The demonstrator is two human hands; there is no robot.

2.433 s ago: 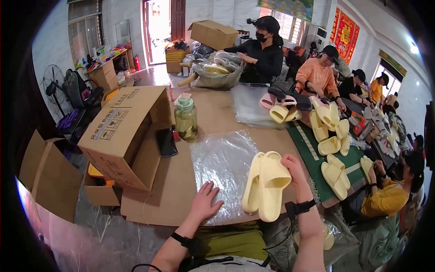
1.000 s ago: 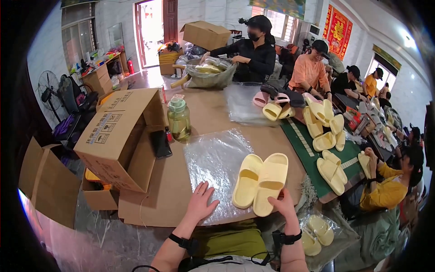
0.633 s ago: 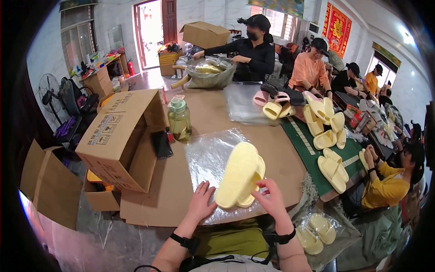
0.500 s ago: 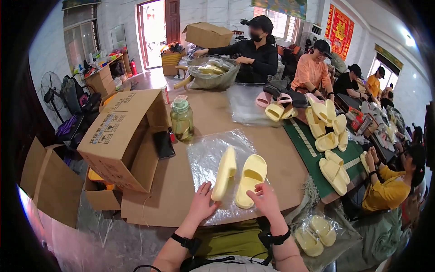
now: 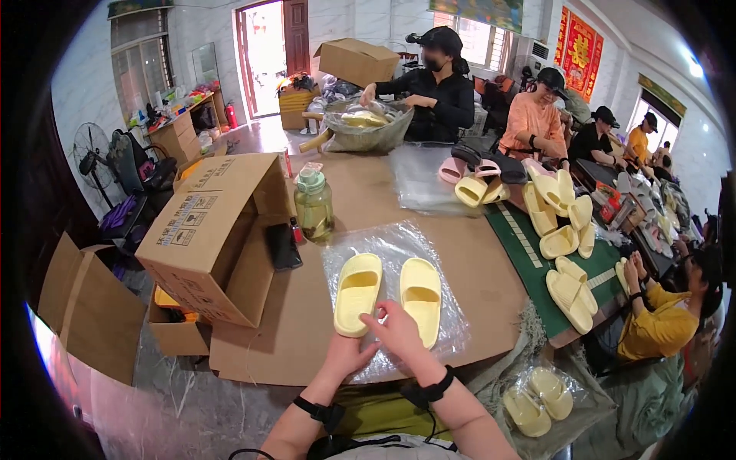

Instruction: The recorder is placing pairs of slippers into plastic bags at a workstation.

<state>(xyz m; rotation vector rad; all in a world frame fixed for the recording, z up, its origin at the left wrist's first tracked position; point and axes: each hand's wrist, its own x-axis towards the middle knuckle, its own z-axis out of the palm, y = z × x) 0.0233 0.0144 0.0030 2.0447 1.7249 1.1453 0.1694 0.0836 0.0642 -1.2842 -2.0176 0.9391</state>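
Head view: big brown worktop point(image 5: 399, 192) fills the middle, other people seated along its far and right sides. Cardboard box point(image 5: 211, 230) lies on its side at the left edge, open mouth facing right, with a flat cardboard piece point(image 5: 88, 307) leaning lower left beside it. Green mat point(image 5: 529, 257) covers the right part of the worktop, several pale yellow slippers scattered on it. Large bowl point(image 5: 364, 126) sits at the far end in front of a person in black. Clear plastic bag point(image 5: 395, 295) lies flat on the worktop right in front of the wearer. Two yellow slippers sit side by side on the bag, soles down, toes pointing away: left slipper point(image 5: 358, 293), right slipper point(image 5: 421, 290), a narrow gap between them. Green-capped bottle point(image 5: 313, 204) stands upright just beyond the bag's far left corner, dark phone point(image 5: 283, 246) flat next to it by the box mouth. Left hand point(image 5: 346, 354) rests at the bag's near edge under the heel of the left slipper, grip mostly hidden by the other hand, can't tell if it's closed on anything. Right hand point(image 5: 399, 333) overlaps the left, fingers loosely curled, tips touching the heel ends of both slippers, not clamped around either.
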